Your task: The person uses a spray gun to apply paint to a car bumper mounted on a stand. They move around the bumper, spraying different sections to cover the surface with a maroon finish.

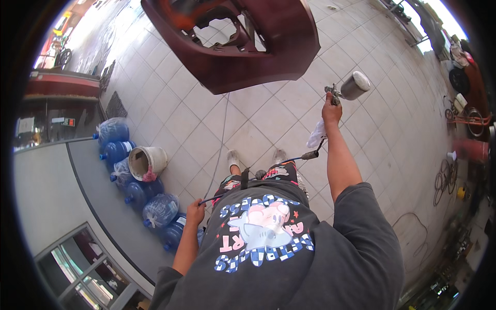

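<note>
My right hand (332, 109) is wrapped round the grip of a spray gun (333, 93), held out to the right. A silvery paint cup (355, 86) sits on the gun, and a white cloth (315, 135) hangs below my wrist. From the gun's lower end a blue air hose (292, 159) runs across my waist. Low on my left side, my left hand (195, 211) is closed on that hose. Ahead of me hangs or stands a dark maroon car bumper (268, 64); its support is out of view. A gap separates the spray gun from the bumper.
Several blue water jugs (140, 194) line the grey wall at left, with a dirty white bucket (147, 161) beside them. The hose trails over the tiled floor (253, 116). Coiled hoses (445, 181) and a red tank (471, 150) stand at the right.
</note>
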The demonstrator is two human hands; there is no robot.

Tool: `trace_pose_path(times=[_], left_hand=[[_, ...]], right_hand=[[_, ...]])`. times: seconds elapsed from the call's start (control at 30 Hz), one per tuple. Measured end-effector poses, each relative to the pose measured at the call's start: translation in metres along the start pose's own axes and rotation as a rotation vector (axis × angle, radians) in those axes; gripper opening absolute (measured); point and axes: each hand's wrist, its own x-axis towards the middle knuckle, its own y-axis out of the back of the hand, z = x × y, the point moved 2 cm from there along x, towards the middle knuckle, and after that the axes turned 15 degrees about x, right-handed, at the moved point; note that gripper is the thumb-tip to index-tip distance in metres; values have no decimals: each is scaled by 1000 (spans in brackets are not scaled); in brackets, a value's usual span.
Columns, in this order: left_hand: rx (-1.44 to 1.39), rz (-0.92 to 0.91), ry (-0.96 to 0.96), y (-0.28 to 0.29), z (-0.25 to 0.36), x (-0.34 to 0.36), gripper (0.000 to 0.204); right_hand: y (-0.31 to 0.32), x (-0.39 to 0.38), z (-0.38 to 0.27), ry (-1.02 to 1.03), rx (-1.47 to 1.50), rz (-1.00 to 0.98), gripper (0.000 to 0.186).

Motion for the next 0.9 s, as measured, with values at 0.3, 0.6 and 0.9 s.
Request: trace_pose_path(times=[0.3,0.6,0.9], left_hand=[[-56,-53,20,-17,-15,-5,27],[-110,-48,5,-9,-36,30,26],[-93,-24,1,-2,-46,34,24]], right_hand=[[10,-116,-104,-314,527,-392,51],[-27,-219,-177,63,464,-467,46],[-44,-237,-214,-27,497,-659,42]])
